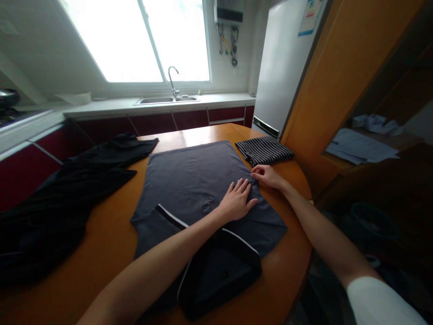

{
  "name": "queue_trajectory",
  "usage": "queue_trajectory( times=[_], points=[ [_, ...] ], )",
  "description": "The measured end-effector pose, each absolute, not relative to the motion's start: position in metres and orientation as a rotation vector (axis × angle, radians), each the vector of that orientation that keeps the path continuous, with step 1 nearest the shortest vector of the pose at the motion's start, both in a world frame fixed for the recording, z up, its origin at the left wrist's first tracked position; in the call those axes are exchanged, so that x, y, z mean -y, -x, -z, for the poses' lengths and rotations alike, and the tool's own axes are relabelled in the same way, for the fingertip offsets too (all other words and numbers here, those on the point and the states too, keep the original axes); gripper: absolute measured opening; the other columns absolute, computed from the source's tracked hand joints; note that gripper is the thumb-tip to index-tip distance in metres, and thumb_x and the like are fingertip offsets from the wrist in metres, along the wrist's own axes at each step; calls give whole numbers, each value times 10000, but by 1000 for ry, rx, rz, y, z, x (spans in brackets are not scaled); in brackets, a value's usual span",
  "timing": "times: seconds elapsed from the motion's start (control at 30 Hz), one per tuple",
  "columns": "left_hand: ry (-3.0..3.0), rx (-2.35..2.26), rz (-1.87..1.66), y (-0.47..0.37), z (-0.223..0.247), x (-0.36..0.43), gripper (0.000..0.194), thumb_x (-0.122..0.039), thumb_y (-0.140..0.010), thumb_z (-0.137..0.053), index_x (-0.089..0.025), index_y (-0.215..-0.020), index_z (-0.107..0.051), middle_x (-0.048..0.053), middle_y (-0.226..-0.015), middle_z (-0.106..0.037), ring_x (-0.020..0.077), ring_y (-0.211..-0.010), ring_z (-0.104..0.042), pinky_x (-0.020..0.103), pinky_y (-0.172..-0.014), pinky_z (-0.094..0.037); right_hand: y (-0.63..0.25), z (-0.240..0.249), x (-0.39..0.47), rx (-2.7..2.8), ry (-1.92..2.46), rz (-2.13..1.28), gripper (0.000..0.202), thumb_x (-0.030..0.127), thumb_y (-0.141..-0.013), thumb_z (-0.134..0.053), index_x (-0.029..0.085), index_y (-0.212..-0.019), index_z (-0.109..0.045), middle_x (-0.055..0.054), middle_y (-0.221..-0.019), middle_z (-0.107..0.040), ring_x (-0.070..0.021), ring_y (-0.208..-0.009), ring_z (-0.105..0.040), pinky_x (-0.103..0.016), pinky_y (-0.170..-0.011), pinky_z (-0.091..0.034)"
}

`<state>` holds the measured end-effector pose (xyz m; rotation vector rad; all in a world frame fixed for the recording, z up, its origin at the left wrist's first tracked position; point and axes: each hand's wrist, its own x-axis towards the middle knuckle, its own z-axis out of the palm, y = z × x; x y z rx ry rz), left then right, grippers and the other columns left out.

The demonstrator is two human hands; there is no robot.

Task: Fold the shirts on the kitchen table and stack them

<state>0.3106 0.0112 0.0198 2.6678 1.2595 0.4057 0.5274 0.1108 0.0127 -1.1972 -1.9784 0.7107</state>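
Note:
A dark grey polo shirt (189, 180) with white-trimmed collar and sleeves lies spread flat on the round wooden table (111, 234). My left hand (237, 198) rests palm down on the shirt's right side, fingers spread. Just beyond it, my right hand (267, 175) pinches the shirt's right edge. A folded black-and-white striped garment (264, 150) lies on the table just past my right hand.
A pile of black clothes (64, 189) covers the table's left side. Behind the table run a counter with a sink and tap (172, 90) under a bright window. A white fridge (287, 67) and a wooden cabinet with papers (358, 146) stand at the right.

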Motion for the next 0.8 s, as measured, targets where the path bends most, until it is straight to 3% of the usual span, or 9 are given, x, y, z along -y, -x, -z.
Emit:
queue_trajectory(
  times=[0.17, 0.4, 0.57, 0.67, 0.8],
  points=[
    [-2674, -1269, -397, -311, -19, -11, 691, -568, -1024, -341, -120, -1551, -345, 158, -1639, -271, 314, -1536, -166, 534, -1226, -167, -526, -9, -110, 2140, 1245, -472, 368, 432, -707, -831, 213, -985, -730, -7, -812, -604, -168, -737, -551, -276, -684, -443],
    [-2672, -1287, -333, -311, -21, -10, 664, -543, -1023, -372, -139, -1550, -352, 152, -1648, -244, 309, -1539, -157, 539, -1223, -173, -535, -6, -114, 2035, 1330, -505, 316, 378, -718, -818, 201, -962, -726, -26, -849, -688, -165, -726, -593, -270, -682, -463],
    [-2551, -1249, -250, -310, -34, -21, 617, -512, -1027, -392, -162, -1535, -381, 164, -1634, -269, 320, -1528, -192, 570, -1199, -228, -538, -8, -114, 1890, 1317, -527, 195, 385, -828, -652, 200, -826, -716, -34, -755, -719, -175, -683, -625, -266, -635, -458],
    [-2422, -1223, -290, -295, -63, -35, 547, -451, -1025, -429, -160, -1487, -456, 160, -1576, -395, 293, -1487, -320, 480, -1179, -326, -537, -10, -115, 1816, 1325, -474, 296, 415, -892, -519, 193, -810, -696, -44, -711, -700, -183, -639, -614, -270, -586, -435],
    [-2352, -1316, -514, -241, -109, -43, 521, -424, -1022, -424, -153, -1461, -497, 107, -1553, -443, 241, -1457, -387, 379, -1208, -285, -534, -12, -115, 1749, 1323, -446, 347, 441, -918, -450, 203, -816, -682, -45, -693, -682, -199, -628, -616, -288, -594, -433]
  ],
)
